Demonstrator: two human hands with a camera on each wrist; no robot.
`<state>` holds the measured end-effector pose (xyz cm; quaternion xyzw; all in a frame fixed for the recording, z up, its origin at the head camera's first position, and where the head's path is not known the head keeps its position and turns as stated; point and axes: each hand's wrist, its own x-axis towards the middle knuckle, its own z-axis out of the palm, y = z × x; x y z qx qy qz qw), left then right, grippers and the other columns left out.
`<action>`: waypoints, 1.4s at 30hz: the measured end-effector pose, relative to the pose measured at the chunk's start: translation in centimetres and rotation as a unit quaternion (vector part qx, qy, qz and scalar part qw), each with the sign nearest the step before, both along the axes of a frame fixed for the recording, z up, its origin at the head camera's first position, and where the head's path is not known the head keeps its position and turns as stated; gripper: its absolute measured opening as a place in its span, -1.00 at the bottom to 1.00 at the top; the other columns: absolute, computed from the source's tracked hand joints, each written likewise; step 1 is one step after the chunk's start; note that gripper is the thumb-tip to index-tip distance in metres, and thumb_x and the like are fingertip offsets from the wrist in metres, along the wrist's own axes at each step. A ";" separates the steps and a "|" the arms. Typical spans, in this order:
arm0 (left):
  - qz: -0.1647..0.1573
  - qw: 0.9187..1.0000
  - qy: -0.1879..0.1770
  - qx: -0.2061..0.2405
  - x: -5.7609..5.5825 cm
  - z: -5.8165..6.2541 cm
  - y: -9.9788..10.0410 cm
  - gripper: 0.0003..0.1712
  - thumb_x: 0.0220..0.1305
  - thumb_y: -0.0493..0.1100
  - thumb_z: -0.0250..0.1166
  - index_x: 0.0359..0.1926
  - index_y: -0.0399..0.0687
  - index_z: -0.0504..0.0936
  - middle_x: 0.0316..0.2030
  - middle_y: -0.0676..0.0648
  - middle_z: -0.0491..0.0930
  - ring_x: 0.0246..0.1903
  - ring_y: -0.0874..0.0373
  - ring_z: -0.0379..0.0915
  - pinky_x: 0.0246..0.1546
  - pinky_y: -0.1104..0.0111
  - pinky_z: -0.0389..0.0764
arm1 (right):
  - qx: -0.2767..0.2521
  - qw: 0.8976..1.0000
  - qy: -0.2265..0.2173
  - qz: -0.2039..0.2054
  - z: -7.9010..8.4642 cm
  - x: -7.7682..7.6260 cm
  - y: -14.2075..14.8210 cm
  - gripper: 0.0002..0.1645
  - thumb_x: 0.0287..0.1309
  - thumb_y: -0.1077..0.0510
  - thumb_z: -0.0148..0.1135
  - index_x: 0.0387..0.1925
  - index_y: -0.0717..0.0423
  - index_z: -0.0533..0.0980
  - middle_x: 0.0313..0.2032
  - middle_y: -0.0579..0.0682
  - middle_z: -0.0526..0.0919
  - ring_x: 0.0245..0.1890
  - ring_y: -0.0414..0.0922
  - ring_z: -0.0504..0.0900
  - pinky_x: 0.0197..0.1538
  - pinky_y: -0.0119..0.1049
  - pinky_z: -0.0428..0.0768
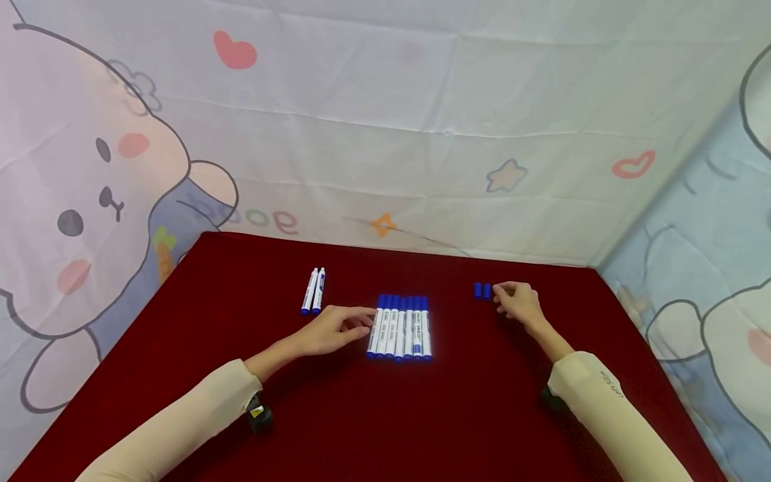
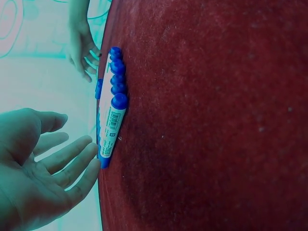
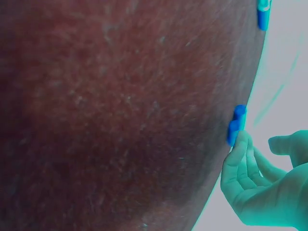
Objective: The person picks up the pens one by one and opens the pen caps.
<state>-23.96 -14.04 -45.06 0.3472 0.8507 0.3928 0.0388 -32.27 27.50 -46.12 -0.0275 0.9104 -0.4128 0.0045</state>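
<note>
A row of several capped blue-and-white markers [image 1: 400, 328] lies side by side on the dark red table. My left hand [image 1: 334, 329] is at the row's left edge, fingertips right by the outermost marker [image 2: 113, 126], with thumb and fingers apart and nothing between them. Two blue marker caps [image 1: 482, 290] sit together at the right. Beside the right-hand cap [image 3: 234, 132] is my right hand [image 1: 519, 301], its fingertips close against it and the thumb [image 3: 280, 144] held away. Two uncapped markers [image 1: 314, 290] lie at the left, white tips pointing to the back.
The red cloth-covered table [image 1: 458, 415] ends at the back against a pale printed curtain [image 1: 373, 134]. A dark wrist camera [image 1: 259, 414] hangs under the left sleeve.
</note>
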 end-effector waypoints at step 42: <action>0.173 0.981 -0.066 -0.051 -2.0 -1.9 4.6 -0.34 0.09 -0.35 0.41 0.24 -0.50 0.49 -0.03 -0.36 0.59 -0.19 -0.06 0.62 -0.10 0.19 0.68 | -0.160 0.921 -0.138 0.328 1.7 6.0 -4.6 -0.41 0.54 0.05 0.08 0.44 0.23 0.35 0.31 0.22 0.57 0.32 0.13 0.57 0.29 -0.20 0.59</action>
